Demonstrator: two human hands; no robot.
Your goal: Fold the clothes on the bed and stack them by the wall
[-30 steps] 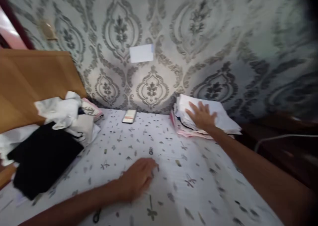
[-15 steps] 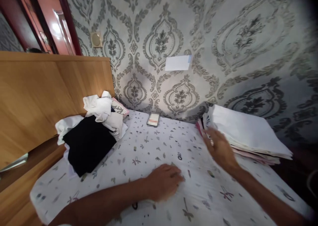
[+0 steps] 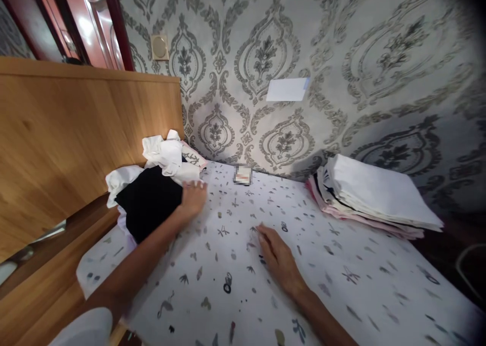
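My left hand (image 3: 194, 200) is at the right edge of a loose pile of clothes, by a black garment (image 3: 154, 201) and a crumpled white garment (image 3: 167, 153). Its fingers are slightly apart and a little blurred; I see nothing held, and whether they touch the cloth I cannot tell. Over the middle of the patterned white sheet (image 3: 228, 255), my right hand (image 3: 279, 257) is open and empty, its fingers stretched out and thumb side up. A neat stack of folded clothes (image 3: 383, 194), white on top with pink lower down, lies to the right near the wall.
A small pale box-like item (image 3: 242, 175), partly blurred out, lies on the sheet by the wall. The wooden headboard (image 3: 91, 118) rises on the left behind the clothes. A white paper (image 3: 287, 89) and a switch plate (image 3: 160, 47) are on the patterned wall.
My left hand has moved from the middle of the sheet up and left to the loose pile. My right hand has left the folded stack and come to the middle. The view has shifted slightly.
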